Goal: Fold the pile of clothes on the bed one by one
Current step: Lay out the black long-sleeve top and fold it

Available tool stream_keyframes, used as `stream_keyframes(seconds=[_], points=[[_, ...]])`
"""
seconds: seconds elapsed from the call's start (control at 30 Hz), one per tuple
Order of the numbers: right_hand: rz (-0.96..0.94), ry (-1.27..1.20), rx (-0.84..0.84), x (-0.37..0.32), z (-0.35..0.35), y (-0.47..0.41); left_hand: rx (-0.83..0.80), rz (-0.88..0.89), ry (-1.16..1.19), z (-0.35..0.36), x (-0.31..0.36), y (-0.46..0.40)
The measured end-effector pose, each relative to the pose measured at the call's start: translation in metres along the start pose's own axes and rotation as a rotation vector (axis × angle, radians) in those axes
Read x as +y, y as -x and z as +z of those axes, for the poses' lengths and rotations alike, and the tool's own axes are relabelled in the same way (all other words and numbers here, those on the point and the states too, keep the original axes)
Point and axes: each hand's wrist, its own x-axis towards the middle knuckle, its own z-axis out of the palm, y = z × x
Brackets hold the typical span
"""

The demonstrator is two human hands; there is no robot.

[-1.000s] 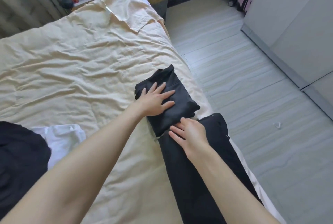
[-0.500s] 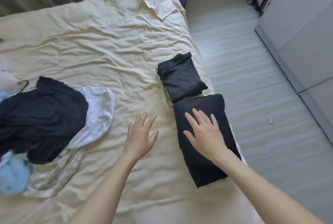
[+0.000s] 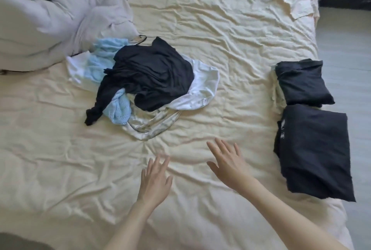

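Observation:
A loose pile of clothes (image 3: 148, 81) lies mid-bed: a black garment (image 3: 154, 71) on top, a light blue knit (image 3: 118, 109), a white piece (image 3: 202, 87) and a pale patterned one (image 3: 152, 127) beneath. Two folded black garments sit at the bed's right edge, a small one (image 3: 301, 83) behind a larger one (image 3: 315, 149). My left hand (image 3: 155, 179) and my right hand (image 3: 228, 163) hover over the bare sheet below the pile, fingers spread, holding nothing.
The cream sheet (image 3: 220, 38) covers the whole bed, wrinkled. A grey-white duvet (image 3: 50, 16) is bunched at the far left. The floor (image 3: 349, 59) runs along the bed's right edge, close to the folded garments.
Both hands left the folded black garments and moved left toward the middle of the bed. My view swung left, bringing the loose pile to centre.

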Motion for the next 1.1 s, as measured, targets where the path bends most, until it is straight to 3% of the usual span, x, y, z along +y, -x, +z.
stream_keyframes(seconds=[0.2, 0.33, 0.47, 0.6, 0.8, 0.9, 0.97, 1.1], points=[[0.019, 0.041, -0.061, -0.076, 0.031, -0.056, -0.133, -0.018, -0.092, -0.005, -0.109, -0.032], [0.024, 0.119, -0.044, -0.102, 0.038, -0.113, -0.075, 0.013, -0.135, -0.027, -0.155, -0.088], [0.029, 0.145, 0.056, -0.114, 0.035, -0.176, -0.065, 0.091, -0.194, -0.029, -0.171, -0.143], [0.000, 0.183, 0.154, -0.118, 0.035, -0.242, -0.123, 0.057, -0.214, -0.004, -0.183, -0.173], [0.132, 0.049, 0.279, -0.120, 0.027, -0.319, -0.128, 0.058, -0.247, 0.006, -0.187, -0.187], [0.225, -0.005, 0.287, -0.115, 0.024, -0.338, -0.146, 0.044, -0.253, 0.004, -0.186, -0.190], [0.185, 0.011, 0.349, -0.112, 0.023, -0.341, -0.156, 0.042, -0.247, 0.003, -0.186, -0.192], [0.106, -0.235, 0.435, -0.115, 0.019, -0.311, -0.178, 0.049, -0.239, 0.002, -0.187, -0.195]])
